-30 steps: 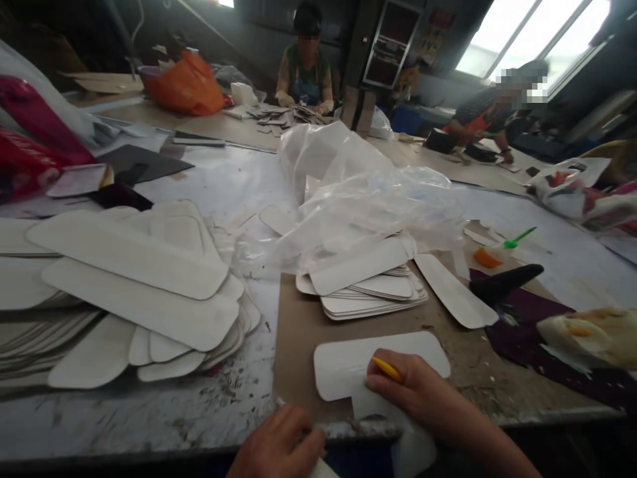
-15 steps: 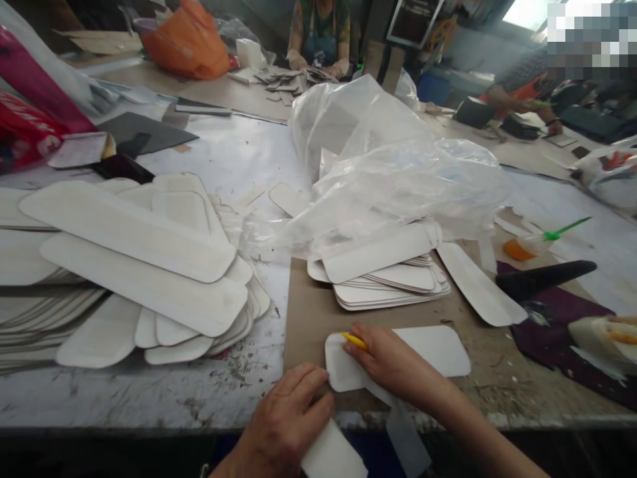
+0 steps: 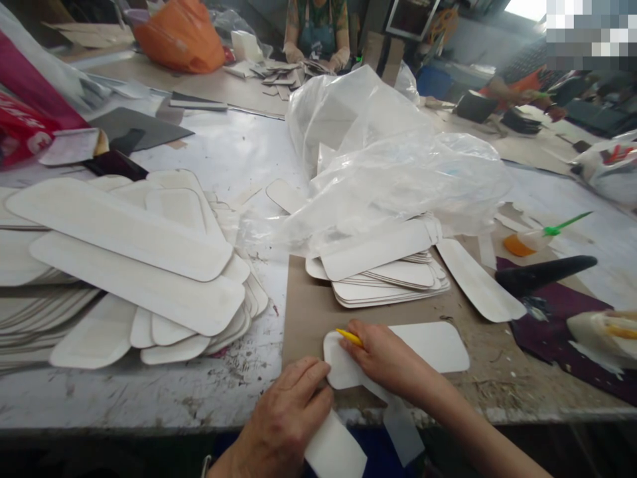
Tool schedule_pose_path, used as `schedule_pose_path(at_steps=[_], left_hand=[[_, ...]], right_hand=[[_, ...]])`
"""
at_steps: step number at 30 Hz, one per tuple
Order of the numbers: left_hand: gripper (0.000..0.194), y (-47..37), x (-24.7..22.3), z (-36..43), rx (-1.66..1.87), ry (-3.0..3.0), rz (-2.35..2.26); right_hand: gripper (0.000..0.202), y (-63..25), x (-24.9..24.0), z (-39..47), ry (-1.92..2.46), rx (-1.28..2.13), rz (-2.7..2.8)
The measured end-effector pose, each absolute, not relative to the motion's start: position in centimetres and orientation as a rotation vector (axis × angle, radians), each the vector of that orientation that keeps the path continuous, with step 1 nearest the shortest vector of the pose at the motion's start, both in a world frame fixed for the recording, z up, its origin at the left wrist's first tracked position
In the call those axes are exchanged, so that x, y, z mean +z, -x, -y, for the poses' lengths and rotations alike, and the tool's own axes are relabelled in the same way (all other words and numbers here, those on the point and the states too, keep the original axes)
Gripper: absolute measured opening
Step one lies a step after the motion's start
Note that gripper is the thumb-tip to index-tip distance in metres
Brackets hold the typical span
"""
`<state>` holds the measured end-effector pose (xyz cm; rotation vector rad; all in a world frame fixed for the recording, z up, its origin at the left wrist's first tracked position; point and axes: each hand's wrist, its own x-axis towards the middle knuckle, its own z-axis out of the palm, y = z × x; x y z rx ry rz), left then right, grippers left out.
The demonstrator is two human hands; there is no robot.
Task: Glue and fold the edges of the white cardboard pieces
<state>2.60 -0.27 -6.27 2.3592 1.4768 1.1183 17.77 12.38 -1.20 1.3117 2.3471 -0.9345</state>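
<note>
A white rounded panel (image 3: 428,346) lies flat on a brown board at the table's front. My right hand (image 3: 375,355) is closed round a yellow pointed tool (image 3: 350,337) and rests on the panel's left part. At the panel's left end are the fingertips of my left hand (image 3: 291,415). That hand is curled, and a white strip (image 3: 337,446) comes out from under it, hanging over the table edge. A thin, paler piece (image 3: 403,431) hangs below my right forearm. How my left fingers grip the strip is hidden.
White panels lie heaped at left (image 3: 149,285), with a smaller stack (image 3: 388,292) beyond my hands. Behind it spreads a clear plastic bag (image 3: 388,166). At right are a black tapered tool (image 3: 547,275) and a glue bottle (image 3: 527,242). Two people work across the table.
The view has shifted slightly, and my hands stay almost in the same place on the panel. At far right, a co-worker's hand has lifted from the table.
</note>
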Motion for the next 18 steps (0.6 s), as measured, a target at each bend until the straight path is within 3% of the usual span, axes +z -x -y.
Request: schedule_pose_path(at_steps=[5,12,18], left_hand=[[0.028,-2.6,-5.7,-0.1,0.853,-2.421,-1.453],[0.034,-2.8,-5.9,-0.3,0.907,-2.465,-1.464],[0.033,-2.0,-6.9,-0.3,0.895,-2.623,-1.42]], right_hand=[[0.022,-17.8,-1.5,-12.3,-1.289,-0.872,-2.378],[0.018,-18.5,0.1,-12.1,-1.272,-0.861,-2.362],[0.022,-26.3,2.3,-12.8,-1.485,-0.786,-2.212]])
